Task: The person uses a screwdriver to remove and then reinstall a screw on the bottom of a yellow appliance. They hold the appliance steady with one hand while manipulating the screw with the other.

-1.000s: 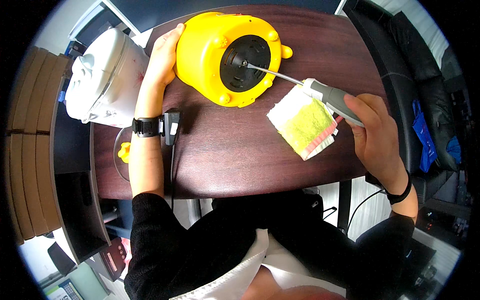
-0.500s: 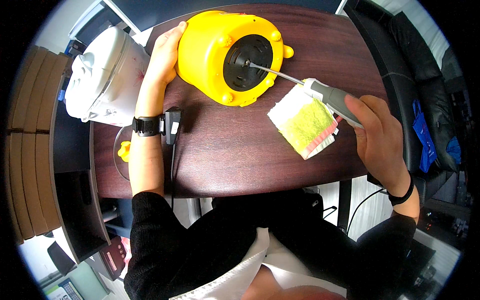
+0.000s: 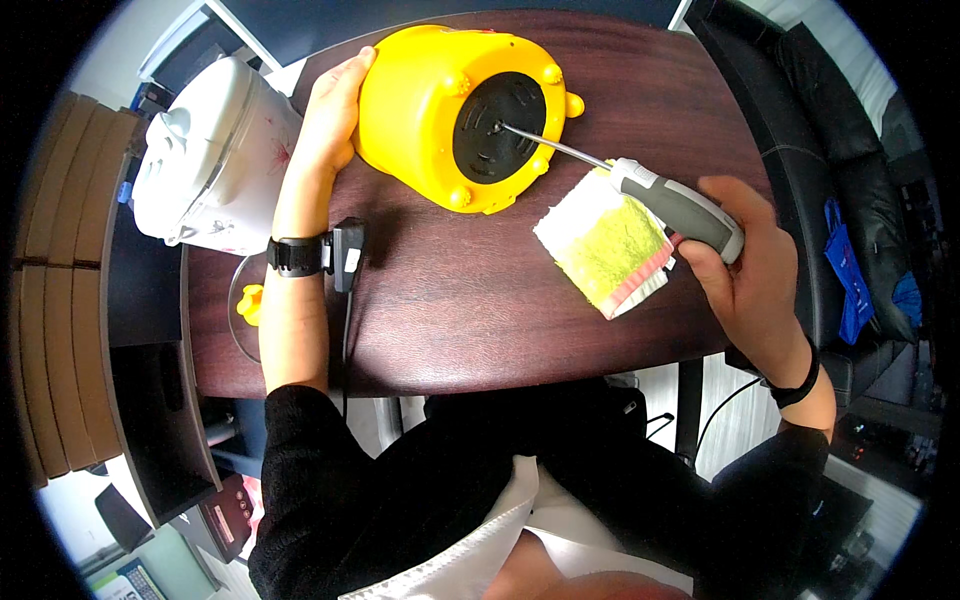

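A yellow rounded appliance (image 3: pixel 405 120) lies tipped on its side, its base turned toward me. The base has a black slotted disc (image 3: pixel 480 150) and several small yellow feet. My left hand (image 3: pixel 335 105) is closed on its left side, most of the fingers hidden behind it. The tip of a screwdriver (image 3: pixel 678 205) with a grey and white handle meets the middle of the black disc. Around the handle's rear end, my right hand (image 3: pixel 752 265) holds it between thumb and fingers. Below the shaft lies a folded white and yellow-green cloth (image 3: pixel 610 250) with a pink edge.
A white lidded appliance (image 3: pixel 225 160) stands left of my forearm. Near it, a clear round lid (image 3: pixel 237 325) with a yellow knob (image 3: pixel 250 304) is partly covered by that arm. A black device (image 3: pixel 347 255) on my left wrist trails a cable. A black sofa (image 3: pixel 800 170) borders the table's right.
My right hand has shifted its grip on the screwdriver handle: the thumb is now below, the fingers above. The handle has turned, and the yellow appliance has moved very slightly.
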The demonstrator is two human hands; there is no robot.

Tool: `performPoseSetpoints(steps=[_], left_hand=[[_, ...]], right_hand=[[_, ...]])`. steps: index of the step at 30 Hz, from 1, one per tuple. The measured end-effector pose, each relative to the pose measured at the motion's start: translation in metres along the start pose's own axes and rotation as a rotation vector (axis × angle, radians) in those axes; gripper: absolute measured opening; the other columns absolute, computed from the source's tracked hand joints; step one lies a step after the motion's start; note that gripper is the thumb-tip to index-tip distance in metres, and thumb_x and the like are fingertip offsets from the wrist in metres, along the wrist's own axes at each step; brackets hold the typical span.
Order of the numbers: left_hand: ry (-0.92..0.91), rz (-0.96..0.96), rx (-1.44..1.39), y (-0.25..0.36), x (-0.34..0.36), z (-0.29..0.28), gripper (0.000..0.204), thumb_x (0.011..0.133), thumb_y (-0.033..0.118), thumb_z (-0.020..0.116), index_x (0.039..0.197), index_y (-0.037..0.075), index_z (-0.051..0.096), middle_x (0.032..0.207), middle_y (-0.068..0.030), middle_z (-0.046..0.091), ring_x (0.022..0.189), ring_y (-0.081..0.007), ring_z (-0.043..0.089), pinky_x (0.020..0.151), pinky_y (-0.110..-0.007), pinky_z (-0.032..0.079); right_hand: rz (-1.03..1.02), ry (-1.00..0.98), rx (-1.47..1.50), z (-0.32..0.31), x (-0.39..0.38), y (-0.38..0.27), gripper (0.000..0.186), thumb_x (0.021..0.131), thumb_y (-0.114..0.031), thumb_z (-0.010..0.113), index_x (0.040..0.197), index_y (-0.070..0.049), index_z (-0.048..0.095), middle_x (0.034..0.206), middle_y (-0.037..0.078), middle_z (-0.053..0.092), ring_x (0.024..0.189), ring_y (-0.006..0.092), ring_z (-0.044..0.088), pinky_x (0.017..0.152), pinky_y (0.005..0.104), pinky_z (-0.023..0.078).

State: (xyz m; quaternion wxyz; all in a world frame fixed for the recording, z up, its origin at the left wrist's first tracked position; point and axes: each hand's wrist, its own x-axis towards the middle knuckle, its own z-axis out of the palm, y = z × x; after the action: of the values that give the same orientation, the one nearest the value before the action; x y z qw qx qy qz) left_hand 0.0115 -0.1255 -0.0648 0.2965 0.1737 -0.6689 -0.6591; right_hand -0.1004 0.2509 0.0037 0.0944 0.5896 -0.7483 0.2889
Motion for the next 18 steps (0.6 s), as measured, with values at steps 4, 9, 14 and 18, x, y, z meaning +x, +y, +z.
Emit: performPoseSetpoints(steps=[4, 9, 14, 18], left_hand=[[-0.025, 0.022, 0.031, -0.001, 0.000, 0.001, 0.033, 0.091, 0.031, 0.050, 0.101, 0.002, 0.060, 0.086, -0.0057, 0.064, 0.075, -0.0112, 0.061, 0.069, -0.023, 0.051], [-0.012, 0.014, 0.030, 0.000, 0.000, 0.000, 0.034, 0.091, 0.032, 0.049, 0.101, 0.002, 0.060, 0.085, -0.0054, 0.064, 0.074, -0.0113, 0.061, 0.069, -0.024, 0.050], [-0.004, 0.018, 0.040, 0.001, -0.002, 0.001, 0.033, 0.091, 0.032, 0.050, 0.100, 0.002, 0.060, 0.084, -0.0051, 0.064, 0.072, -0.0109, 0.061, 0.068, -0.023, 0.050], [-0.014, 0.019, 0.027, 0.001, -0.001, 0.002, 0.033, 0.091, 0.032, 0.050, 0.100, 0.002, 0.060, 0.084, -0.0047, 0.064, 0.072, -0.0106, 0.060, 0.068, -0.023, 0.050]], right_hand=[[-0.027, -0.024, -0.004, -0.007, 0.007, -0.004, 0.049, 0.078, -0.024, 0.067, 0.117, -0.004, 0.043, 0.091, 0.015, 0.060, 0.069, 0.0278, 0.063, 0.059, 0.0324, 0.050], [0.026, -0.107, -0.022, -0.012, 0.011, -0.014, 0.041, 0.076, -0.019, 0.068, 0.108, -0.003, 0.049, 0.089, 0.016, 0.060, 0.069, 0.0261, 0.064, 0.058, 0.0324, 0.050], [-0.077, -0.120, -0.093, -0.013, 0.014, -0.015, 0.029, 0.080, -0.020, 0.065, 0.097, -0.001, 0.052, 0.081, 0.014, 0.061, 0.064, 0.0227, 0.064, 0.052, 0.0295, 0.047], [0.128, -0.223, 0.044, -0.016, 0.014, -0.004, 0.030, 0.082, -0.024, 0.063, 0.097, -0.001, 0.051, 0.076, 0.012, 0.061, 0.059, 0.0181, 0.062, 0.048, 0.0274, 0.043]])
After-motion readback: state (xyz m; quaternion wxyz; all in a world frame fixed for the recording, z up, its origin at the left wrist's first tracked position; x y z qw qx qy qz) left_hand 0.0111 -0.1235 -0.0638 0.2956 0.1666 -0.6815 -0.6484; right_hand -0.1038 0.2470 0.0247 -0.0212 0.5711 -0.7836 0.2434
